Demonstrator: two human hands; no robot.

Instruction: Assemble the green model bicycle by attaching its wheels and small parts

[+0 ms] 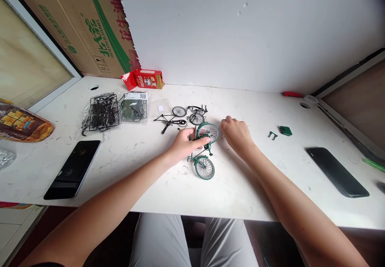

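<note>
My left hand (185,144) grips a small green model bicycle (205,167) near one wheel, with the thumb across the spokes. The bicycle stands on end above the white tabletop, one wheel toward the back and the other toward me. Just to its right, my right hand (236,131) is closed with its knuckles up, close to the table and apart from the bicycle. Whatever its fingers hold, if anything, is hidden. Behind my left hand lie a partly built black bicycle frame with a wheel (171,120) and more black bicycle parts (197,114).
Bagged black part frames (104,112) and another bag (134,107) lie back left, near a red box (148,79). One phone (72,170) lies left, a dark phone (337,171) right. A green block (285,130) and a small dark piece (272,135) lie right of my hand.
</note>
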